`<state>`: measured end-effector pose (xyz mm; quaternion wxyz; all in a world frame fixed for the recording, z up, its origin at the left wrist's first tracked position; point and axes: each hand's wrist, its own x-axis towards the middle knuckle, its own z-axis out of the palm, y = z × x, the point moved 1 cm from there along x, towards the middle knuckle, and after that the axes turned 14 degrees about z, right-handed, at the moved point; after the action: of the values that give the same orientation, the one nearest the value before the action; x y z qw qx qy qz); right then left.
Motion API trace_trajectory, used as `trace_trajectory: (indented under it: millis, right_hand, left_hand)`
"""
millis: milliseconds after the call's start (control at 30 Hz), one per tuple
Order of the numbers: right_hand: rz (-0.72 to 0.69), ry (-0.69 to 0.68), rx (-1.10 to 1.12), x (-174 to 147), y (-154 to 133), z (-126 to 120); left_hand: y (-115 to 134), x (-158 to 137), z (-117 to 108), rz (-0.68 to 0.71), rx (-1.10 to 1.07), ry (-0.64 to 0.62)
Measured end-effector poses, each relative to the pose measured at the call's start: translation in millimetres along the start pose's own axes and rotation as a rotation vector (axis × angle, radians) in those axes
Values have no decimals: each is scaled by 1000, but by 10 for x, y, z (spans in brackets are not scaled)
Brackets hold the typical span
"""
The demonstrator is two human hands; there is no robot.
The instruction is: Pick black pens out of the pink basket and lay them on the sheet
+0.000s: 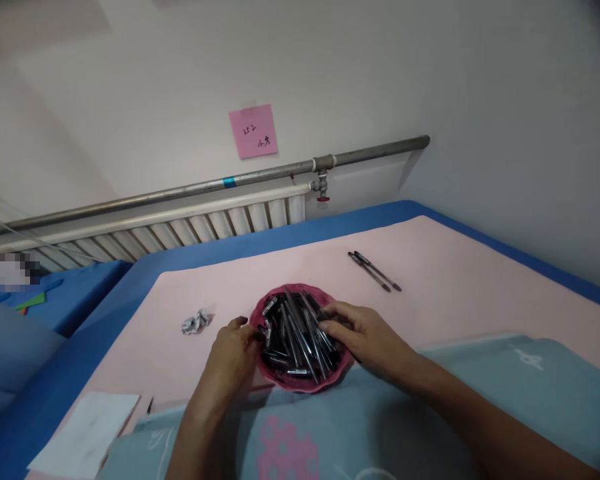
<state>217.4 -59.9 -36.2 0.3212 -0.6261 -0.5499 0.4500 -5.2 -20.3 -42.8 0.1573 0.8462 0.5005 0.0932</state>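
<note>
A round pink basket (pixel 279 381) heaped with pens (pixel 300 333) and short dark pen pieces with silver clips stands near the close edge of the table, between my two hands. My left hand (pixel 233 360) is at its left rim, fingers bent around the edge. Over the right rim reaches my right hand (pixel 367 333), thumb and forefinger closed above the pens. Something dark shows between those fingers, too hidden to name. Two capped pens (pixel 376 272) lie side by side beyond the basket to the right.
Crumpled paper (pixel 197 322) lies left of the basket on the pink table cover (pixel 220 283). A white sheet (pixel 87 433) is at front left, and a grey-green cloth (pixel 460 380) spreads along the front. Behind the blue table edge are a radiator (pixel 200 227) and pipe (pixel 175 195).
</note>
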Motion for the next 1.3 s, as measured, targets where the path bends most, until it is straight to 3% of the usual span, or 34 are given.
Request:
trace_trajectory:
  millis: [200,333,433,533,633,767,1300]
  right_hand:
    - [-15,13,-17,4,4,-7]
    - [-2,17,-22,-4,-16,-6]
    - [1,14,-24,-7,-25,-8]
    - [-3,15,-22,1,-13,-13]
    - [6,9,-22,10,5,-16]
    - [8,8,-18,16,21,-13]
    - [8,7,-33,22,29,13]
  left_hand:
    - [110,-88,-88,-47,112,-94]
    - [170,-142,-169,-57,205,-3]
    - [265,-164,-225,30,156,-4]
    - [355,-163,-168,75,147,-153]
    - [380,-136,-28,82,240,-216]
    - [342,-106,78,67,274,-219]
    - [458,-86,64,55,305,-225]
